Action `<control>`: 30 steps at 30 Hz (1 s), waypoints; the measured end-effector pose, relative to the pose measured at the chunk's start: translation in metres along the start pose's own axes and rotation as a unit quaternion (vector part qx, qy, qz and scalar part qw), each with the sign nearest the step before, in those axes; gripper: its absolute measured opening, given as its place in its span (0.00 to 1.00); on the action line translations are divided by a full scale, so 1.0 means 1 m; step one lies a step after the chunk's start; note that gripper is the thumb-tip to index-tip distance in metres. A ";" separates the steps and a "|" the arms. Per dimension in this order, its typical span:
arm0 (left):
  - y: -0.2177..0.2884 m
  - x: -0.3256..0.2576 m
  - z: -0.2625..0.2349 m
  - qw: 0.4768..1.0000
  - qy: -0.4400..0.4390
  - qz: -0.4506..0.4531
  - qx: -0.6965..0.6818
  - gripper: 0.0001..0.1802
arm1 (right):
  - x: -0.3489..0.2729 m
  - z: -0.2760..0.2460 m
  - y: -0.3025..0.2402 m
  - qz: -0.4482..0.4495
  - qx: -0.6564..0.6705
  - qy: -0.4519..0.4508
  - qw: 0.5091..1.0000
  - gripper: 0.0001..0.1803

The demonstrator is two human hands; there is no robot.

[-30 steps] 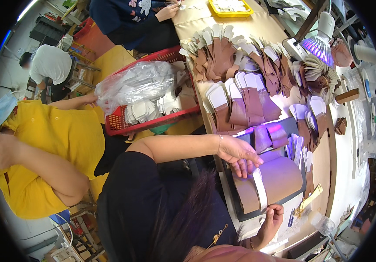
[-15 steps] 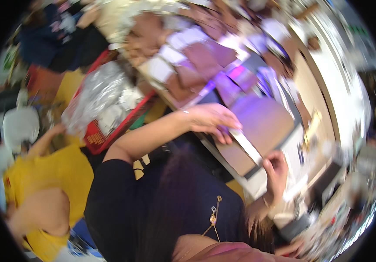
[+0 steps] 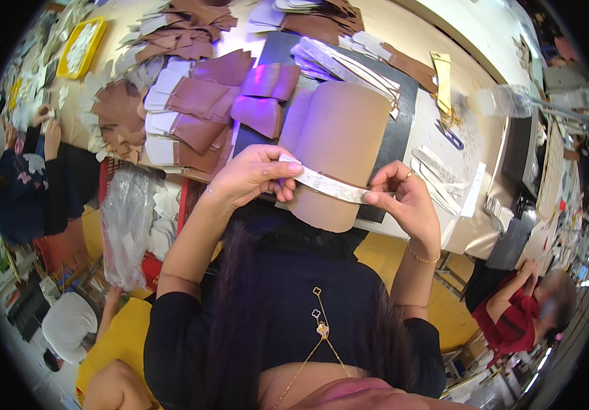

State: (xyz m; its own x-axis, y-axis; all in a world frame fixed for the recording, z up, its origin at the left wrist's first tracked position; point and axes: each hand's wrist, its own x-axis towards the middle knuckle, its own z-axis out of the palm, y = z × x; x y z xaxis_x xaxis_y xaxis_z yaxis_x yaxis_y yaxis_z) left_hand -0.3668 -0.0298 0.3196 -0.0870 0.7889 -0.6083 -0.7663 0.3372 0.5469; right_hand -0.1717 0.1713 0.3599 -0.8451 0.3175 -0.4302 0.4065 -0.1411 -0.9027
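A narrow pale strip (image 3: 329,186) is stretched between my two hands, with thin brown edging showing along it. My left hand (image 3: 257,176) pinches its left end between thumb and fingers. At the other end, my right hand (image 3: 407,208) grips the strip with thumb and curled forefinger. Beneath the strip lies a tan, curved block (image 3: 349,126) with a rounded top; whether the strip presses on it, I cannot tell. The block rests on a dark mat (image 3: 404,102). Left of it are a few folded brown pieces (image 3: 257,116) under purple light.
Stacks of brown and white cut pieces (image 3: 195,126) cover the table's left side. Pale strips (image 3: 438,179), blue-handled snips (image 3: 450,135) and a yellow tool (image 3: 443,78) lie at right. A plastic bag (image 3: 127,225) hangs at left. Co-workers sit on both sides.
The view has turned and steadied, so the table now sits squarer ahead. Both hands keep hold of the strip, which lies flatter across the block, its broad face showing.
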 end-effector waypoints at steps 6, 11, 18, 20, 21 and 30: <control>0.000 -0.006 -0.011 1.000 0.015 0.024 0.004 0.08 | -0.008 -0.001 0.001 0.027 0.073 0.011 0.997 0.13; -0.007 0.000 -0.016 1.000 0.008 0.017 0.014 0.07 | -0.007 0.001 0.009 0.040 0.119 0.032 0.992 0.13; -0.012 0.008 -0.019 1.000 0.007 0.012 0.023 0.09 | -0.002 0.000 0.022 0.046 0.198 0.021 0.979 0.13; -0.013 0.010 -0.020 1.000 0.003 0.013 0.022 0.09 | -0.001 0.000 0.024 0.053 0.220 0.021 0.974 0.14; -0.013 0.010 -0.021 1.000 0.001 0.012 0.019 0.09 | -0.001 0.000 0.025 0.047 0.227 0.021 0.972 0.15; -0.012 0.011 -0.018 0.999 0.009 0.018 0.032 0.08 | 0.010 0.005 0.053 0.035 0.290 0.001 0.956 0.20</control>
State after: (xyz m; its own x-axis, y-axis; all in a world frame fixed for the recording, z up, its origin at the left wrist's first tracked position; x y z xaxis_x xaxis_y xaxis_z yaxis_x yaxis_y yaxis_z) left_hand -0.3695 -0.0347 0.2960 -0.1259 0.7921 -0.5972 -0.7196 0.3415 0.6046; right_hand -0.1602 0.1620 0.3079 -0.8218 0.2893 -0.4909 0.2009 -0.6590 -0.7248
